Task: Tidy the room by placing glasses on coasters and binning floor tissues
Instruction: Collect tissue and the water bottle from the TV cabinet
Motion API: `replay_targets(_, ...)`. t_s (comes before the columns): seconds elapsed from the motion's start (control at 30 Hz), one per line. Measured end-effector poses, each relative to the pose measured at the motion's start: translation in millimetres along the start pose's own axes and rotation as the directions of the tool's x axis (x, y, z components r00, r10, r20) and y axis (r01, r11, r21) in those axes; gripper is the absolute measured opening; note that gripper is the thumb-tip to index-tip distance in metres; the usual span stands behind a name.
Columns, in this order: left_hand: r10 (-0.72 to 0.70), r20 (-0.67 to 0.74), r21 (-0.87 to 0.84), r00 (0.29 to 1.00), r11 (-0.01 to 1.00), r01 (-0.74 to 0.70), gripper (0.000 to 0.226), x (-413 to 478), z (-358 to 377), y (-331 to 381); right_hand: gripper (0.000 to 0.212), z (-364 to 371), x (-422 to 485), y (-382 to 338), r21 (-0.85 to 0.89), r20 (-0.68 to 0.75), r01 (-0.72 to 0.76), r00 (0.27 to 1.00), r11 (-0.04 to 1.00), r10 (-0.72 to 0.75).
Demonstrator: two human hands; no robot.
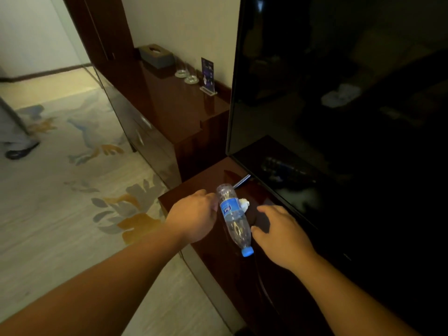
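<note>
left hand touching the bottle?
Touching. The head view shows the left hand with its fingers against the bottle beside the label, no gap.

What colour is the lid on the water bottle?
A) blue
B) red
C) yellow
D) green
A: the cap on the clear plastic bottle, at the end nearest the camera, is blue.
</note>
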State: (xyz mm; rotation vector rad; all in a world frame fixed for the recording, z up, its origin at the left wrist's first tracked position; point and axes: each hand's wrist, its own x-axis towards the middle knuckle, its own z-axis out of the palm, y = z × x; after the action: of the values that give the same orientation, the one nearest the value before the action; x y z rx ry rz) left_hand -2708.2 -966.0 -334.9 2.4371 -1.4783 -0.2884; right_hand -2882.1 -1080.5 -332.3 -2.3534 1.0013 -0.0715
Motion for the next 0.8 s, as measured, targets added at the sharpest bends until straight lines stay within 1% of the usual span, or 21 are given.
replay_targets(0.1,-0.002,-0.050,0.009,0.999,1.000,0.003,0.010,23.3,-10.4,-11.0,0.049,0.5,23.7,-3.1,0.024,-0.015,0.027,1.000,0.999,-0.027)
replay_targets(0.23,-0.001,0.013,-0.030,1.000,1.000,0.001,0.008,46.2,-0.2,-27.1,0.050,12.0,46.1,-3.3,0.013,0.036,-0.025,0.999,1.000,0.024)
replay_targets(0.37,0.037,0.095,-0.087,0.995,0.996,-0.029,0.008,73.7,27.4,-49.6,0.051,29.0,75.7,0.9,-0.038,0.051,-0.122,0.991,0.992,0.124)
replay_targets(0.53,0.094,0.200,-0.140,0.975,0.988,-0.066,0.009,105.7,53.0,-86.6,0.056,63.5,106.5,-0.6,-0.051,0.102,-0.288,0.951,0.956,0.292)
replay_targets(0.6,0.114,0.218,-0.153,0.969,0.985,-0.081,0.009,117.5,55.9,-101.5,0.064,77.9,116.7,-5.9,-0.070,0.116,-0.361,0.923,0.930,0.367)
replay_targets(0.7,0.146,0.252,-0.148,0.957,0.983,-0.111,0.009,131.7,56.0,-119.1,0.081,98.3,127.9,-14.6,-0.133,0.108,-0.440,0.884,0.888,0.454)
replay_targets(0.8,0.159,0.263,-0.147,0.952,0.981,-0.124,0.010,143.1,54.5,-132.6,0.086,115.1,135.3,-18.6,-0.183,0.101,-0.484,0.856,0.856,0.506)
